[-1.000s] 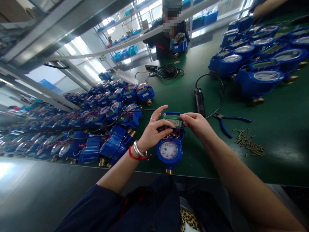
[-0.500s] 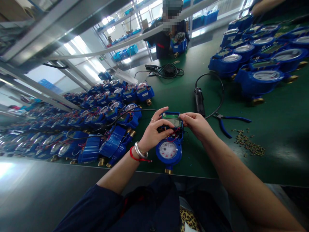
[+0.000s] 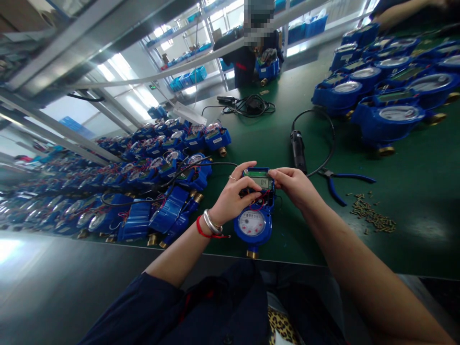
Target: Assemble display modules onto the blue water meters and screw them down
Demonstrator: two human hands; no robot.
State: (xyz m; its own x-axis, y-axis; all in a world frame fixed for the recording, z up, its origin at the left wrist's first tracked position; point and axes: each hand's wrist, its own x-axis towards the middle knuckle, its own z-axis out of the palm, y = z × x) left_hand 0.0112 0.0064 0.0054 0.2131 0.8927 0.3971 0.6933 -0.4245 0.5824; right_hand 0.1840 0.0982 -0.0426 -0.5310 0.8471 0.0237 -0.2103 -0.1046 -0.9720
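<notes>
A blue water meter (image 3: 252,224) with a round white dial lies face up at the table's front edge, its upper housing uncovered. Inside that housing sits a green circuit board with a small display (image 3: 262,182) reading "04", with red wires below it. My left hand (image 3: 235,194) is closed on the board, thumb and index finger at its lower edge, another finger along the upper left of the housing. At the board's upper right corner, my right hand (image 3: 293,184) pinches with thumb and index finger; whatever lies between those fingertips is hidden.
Pliers with blue handles (image 3: 336,182), a black corded screwdriver (image 3: 298,151) and a pile of small brass screws (image 3: 373,215) lie at right. Rows of blue meters (image 3: 168,167) fill the left; more meters (image 3: 388,117) stand back right. A cable coil (image 3: 251,104) and co-workers are beyond.
The view has shifted very slightly. Both hands stay at the circuit board, with my left fingers still at its lower edge and my right pinch still at its upper right corner.
</notes>
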